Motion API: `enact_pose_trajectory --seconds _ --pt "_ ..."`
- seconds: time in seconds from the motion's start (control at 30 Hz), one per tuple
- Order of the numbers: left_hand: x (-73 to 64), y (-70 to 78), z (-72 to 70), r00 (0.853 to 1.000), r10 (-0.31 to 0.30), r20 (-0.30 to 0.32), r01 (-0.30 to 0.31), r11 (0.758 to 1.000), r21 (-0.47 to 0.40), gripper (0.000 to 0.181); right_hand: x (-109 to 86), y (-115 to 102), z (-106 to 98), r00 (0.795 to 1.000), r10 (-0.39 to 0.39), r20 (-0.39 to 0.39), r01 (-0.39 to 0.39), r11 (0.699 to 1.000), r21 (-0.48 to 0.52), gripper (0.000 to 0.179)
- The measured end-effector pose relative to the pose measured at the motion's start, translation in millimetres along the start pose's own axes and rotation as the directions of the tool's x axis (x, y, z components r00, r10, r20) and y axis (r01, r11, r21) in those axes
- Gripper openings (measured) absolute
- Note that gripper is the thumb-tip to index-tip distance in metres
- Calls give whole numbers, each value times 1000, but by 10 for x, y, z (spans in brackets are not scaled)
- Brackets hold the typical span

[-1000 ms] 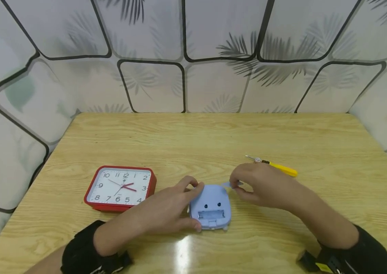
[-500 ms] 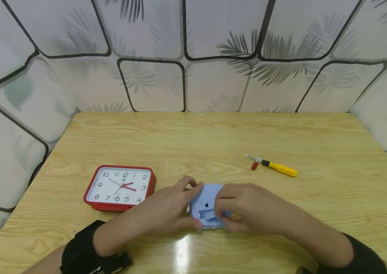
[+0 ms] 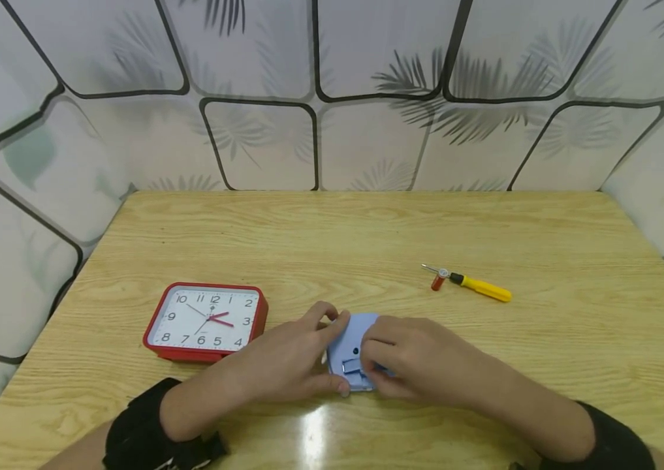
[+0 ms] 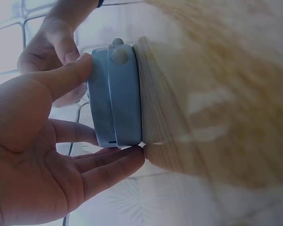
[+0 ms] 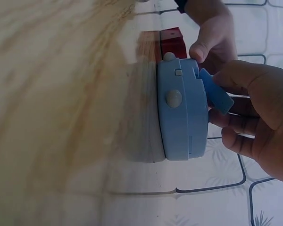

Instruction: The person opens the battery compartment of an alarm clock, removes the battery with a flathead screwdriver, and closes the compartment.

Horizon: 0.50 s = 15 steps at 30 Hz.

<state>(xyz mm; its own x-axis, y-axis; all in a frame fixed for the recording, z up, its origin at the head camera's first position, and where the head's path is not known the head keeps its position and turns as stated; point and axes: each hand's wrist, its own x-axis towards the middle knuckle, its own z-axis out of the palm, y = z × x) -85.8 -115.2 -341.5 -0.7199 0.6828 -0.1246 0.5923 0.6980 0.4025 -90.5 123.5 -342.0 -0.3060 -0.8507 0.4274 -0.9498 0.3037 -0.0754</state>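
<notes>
A small light-blue alarm clock (image 3: 350, 336) lies on its face on the table, its back with the battery compartment (image 3: 352, 367) upward. My left hand (image 3: 293, 358) holds its left side, thumb at the near edge and fingers at the far edge. Pinched between the thumb and fingers of my right hand (image 3: 416, 356) is the flat blue battery cover (image 5: 218, 94). In the right wrist view the cover stands tilted against the back, one end at the compartment edge. From the head, the right hand hides the clock's right part. Round feet (image 5: 173, 98) stick out from the clock's side.
A red-framed clock (image 3: 202, 320) stands to the left, close to the left forearm. Back right lies a yellow-handled screwdriver (image 3: 484, 288), with a small red battery (image 3: 439, 281) by its shaft. A patterned wall (image 3: 367, 143) rises behind the table (image 3: 308, 235).
My right hand has moved left from beside the clock, bringing the battery cover over the compartment. The battery by the screwdriver has come into sight. My left hand stays put.
</notes>
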Motion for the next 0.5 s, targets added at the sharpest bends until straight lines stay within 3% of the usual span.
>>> enact_pose_trajectory --seconds 0.27,0.5 --pt "5 4 -22 999 -23 42 24 1000 -18 90 15 -3 27 1000 22 2 -22 999 33 21" --pt "4 5 -12 1000 -13 26 13 1000 -9 88 4 -5 23 999 36 25 -36 999 31 21"
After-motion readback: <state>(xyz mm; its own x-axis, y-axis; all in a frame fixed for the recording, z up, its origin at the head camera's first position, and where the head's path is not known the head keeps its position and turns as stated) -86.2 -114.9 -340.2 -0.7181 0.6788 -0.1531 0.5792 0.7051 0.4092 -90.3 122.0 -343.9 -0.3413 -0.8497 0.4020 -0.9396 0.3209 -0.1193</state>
